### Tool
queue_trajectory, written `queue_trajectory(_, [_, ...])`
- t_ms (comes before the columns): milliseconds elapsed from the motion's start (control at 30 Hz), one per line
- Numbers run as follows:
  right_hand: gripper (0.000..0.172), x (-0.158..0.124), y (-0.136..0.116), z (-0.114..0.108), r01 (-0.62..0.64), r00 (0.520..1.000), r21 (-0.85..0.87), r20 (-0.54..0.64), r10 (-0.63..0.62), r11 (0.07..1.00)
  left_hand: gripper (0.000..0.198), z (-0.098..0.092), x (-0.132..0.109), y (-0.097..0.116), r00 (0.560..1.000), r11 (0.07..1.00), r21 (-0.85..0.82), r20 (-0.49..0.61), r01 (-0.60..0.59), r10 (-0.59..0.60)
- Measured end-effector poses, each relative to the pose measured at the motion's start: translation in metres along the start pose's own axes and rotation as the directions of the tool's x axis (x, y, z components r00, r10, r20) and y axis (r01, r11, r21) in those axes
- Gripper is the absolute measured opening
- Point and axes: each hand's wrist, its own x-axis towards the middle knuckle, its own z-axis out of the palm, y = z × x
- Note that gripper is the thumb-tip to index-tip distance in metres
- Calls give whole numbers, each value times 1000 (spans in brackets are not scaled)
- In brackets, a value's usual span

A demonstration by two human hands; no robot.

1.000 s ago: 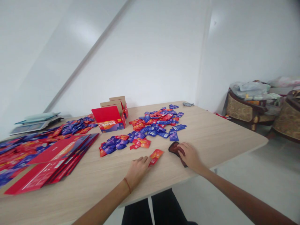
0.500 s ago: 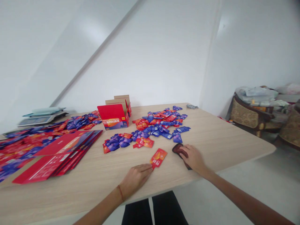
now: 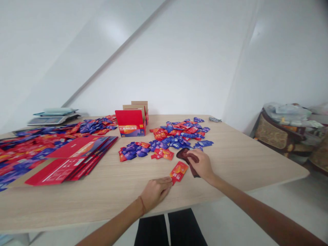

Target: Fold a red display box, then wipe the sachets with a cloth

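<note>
A red sachet point(image 3: 178, 172) with an orange print lies flat on the table near its front edge. My left hand point(image 3: 156, 192), fingers together, holds the sachet's narrow lower end against the tabletop. In my right hand point(image 3: 201, 164) is a dark brown cloth point(image 3: 192, 169), bunched under the closed fingers just right of the sachet. Beyond them lie another red sachet point(image 3: 167, 154), a small heap of purple and red sachets point(image 3: 134, 150) and a bigger mixed heap point(image 3: 183, 131).
Flattened red cartons point(image 3: 74, 153) are stacked on the left beside a large spread of sachets point(image 3: 33, 147). An opened red box point(image 3: 130, 128) stands at the back, with others behind it. A scale point(image 3: 52, 119) sits far left. Armchairs point(image 3: 271, 131) with bags stand right of the table point(image 3: 246, 160).
My right hand has moved left and away from me with the brown cloth, bringing it close beside the red sachet. My left hand still holds the sachet's end. The view has shifted slightly.
</note>
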Motion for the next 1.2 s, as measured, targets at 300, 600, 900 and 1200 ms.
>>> queue_trajectory(300, [20, -19, -58, 54, 238, 841, -186, 530, -106, 953, 35, -9, 3, 8, 995, 995, -51, 67, 80, -77])
queue_trajectory(600, [23, 11, -11, 41, 166, 866, -322, 499, 18, 932, 33, -2, -1, 2, 998, 998, -40, 29, 48, -47])
queue_trajectory(900, [24, 17, 26, 34, -19, 929, -307, 347, 130, 951, 33, -4, 0, 4, 998, 998, -25, 31, 54, -54])
queue_trajectory(1200, [20, -6, -24, 40, 82, 957, -70, 284, -59, 994, 35, -4, 0, 4, 997, 998, -27, 45, 60, -59])
